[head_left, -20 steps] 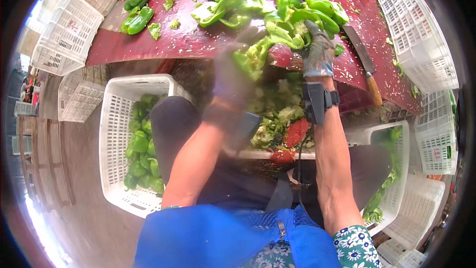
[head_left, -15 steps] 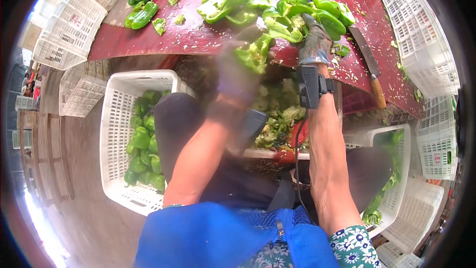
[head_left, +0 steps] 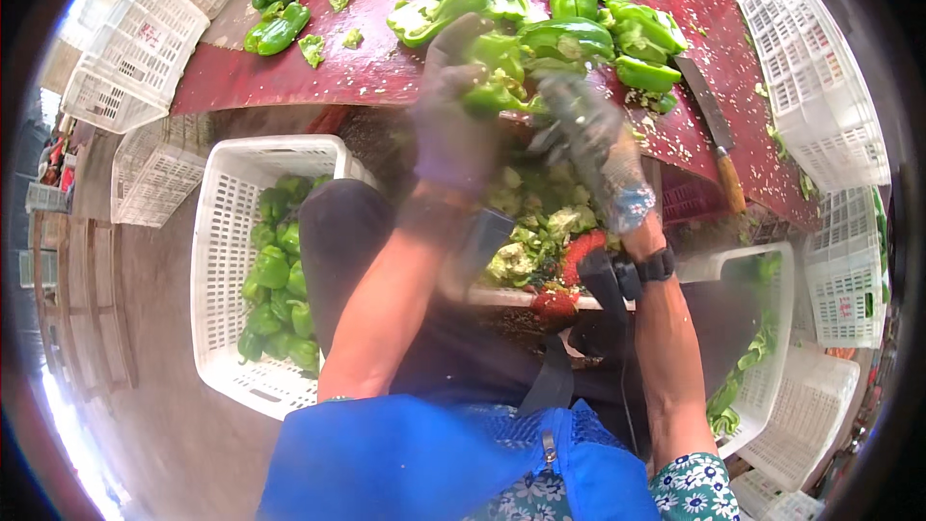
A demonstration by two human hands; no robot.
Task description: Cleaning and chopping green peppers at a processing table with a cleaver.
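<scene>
A grey and purple glove covers my left hand point(head_left: 451, 121), which is closed around an opened green bell pepper point(head_left: 500, 87) at the near edge of the red table point(head_left: 318, 77). Close on its right is my gloved right hand point(head_left: 586, 130), smeared by motion; its fingers cannot be made out, nor whether it touches the pepper. Below both hands, pale pepper cores and scraps point(head_left: 564, 222) lie in a container between my knees. Beyond them, cut pepper halves point(head_left: 439, 5) and more pepper pieces point(head_left: 641, 34) are heaped on the table.
A knife with a wooden handle point(head_left: 730, 178) lies on the table's right side. Whole peppers point(head_left: 273, 270) fill part of a white crate point(head_left: 217, 328) by my left leg. Another white crate point(head_left: 779, 357) with green pieces stands at my right. Uncut peppers point(head_left: 277, 31) sit far left.
My right hand has come back from the pepper pile toward me, beside the held pepper. My left hand has shifted slightly, still holding the pepper. Some pieces in the pile now lie differently.
</scene>
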